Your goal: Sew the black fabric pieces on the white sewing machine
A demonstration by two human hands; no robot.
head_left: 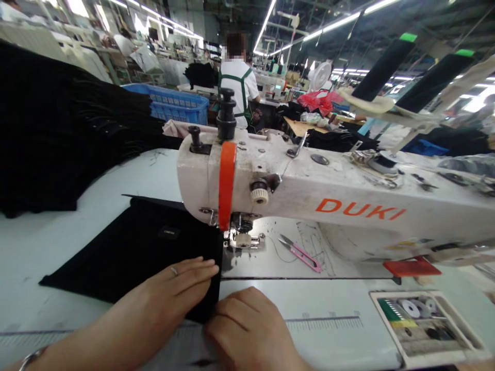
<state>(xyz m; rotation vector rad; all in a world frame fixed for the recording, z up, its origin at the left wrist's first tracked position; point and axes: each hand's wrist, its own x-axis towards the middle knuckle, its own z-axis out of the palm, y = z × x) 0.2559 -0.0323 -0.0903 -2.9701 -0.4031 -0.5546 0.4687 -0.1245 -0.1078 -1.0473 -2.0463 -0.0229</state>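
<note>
A black fabric piece (147, 247) with a small dark label lies on the sewing table, its right edge at the needle area of the white sewing machine (286, 180). My left hand (181, 283) rests flat on the fabric with its fingers stretched toward that edge. At the near corner of the cloth, my right hand (247, 330) is closed, its fingers curled against the fabric edge. The presser foot (243, 240) sits just beyond my left fingertips. Whether the foot is pressing on the cloth I cannot tell.
Pink-handled thread snips (303, 256) lie on the machine bed beside loose thread. A tray of bobbins (425, 324) is set into the table at right. Stacked black fabric (58, 129) fills the left side, with a blue basket (178, 105) behind. A person (235, 82) stands beyond.
</note>
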